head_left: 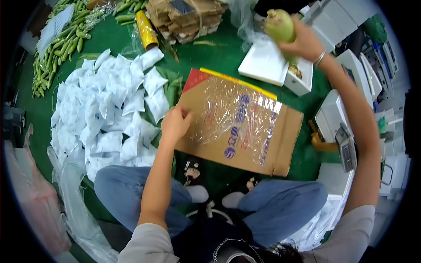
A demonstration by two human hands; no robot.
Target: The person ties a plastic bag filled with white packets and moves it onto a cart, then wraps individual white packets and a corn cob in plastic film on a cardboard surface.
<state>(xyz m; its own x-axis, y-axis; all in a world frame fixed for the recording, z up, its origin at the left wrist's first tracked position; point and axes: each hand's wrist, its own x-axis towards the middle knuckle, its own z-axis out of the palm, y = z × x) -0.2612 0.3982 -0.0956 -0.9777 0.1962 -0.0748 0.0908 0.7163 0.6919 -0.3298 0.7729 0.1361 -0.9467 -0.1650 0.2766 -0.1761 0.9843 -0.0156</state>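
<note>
At the upper right, my right hand (302,41) is wrapped around what looks like an ear of corn (280,27) in its pale green husk, cut end up. It is above a white foam box (302,86) with its lid (263,63) beside it. My left hand (175,124) has curled fingers at the left edge of a flat brown carton (215,149), apparently gripping that edge. Clear plastic film (223,105) lies crinkled over the carton's printed top. The undersides of both hands are hidden.
White ice packs (101,105) are heaped on the green floor at left. Ears of corn (66,48) pile up behind them, near a yellow tape roll (147,30) and stacked cardboard (184,19). Foam boxes and a grey device (346,147) stand at right.
</note>
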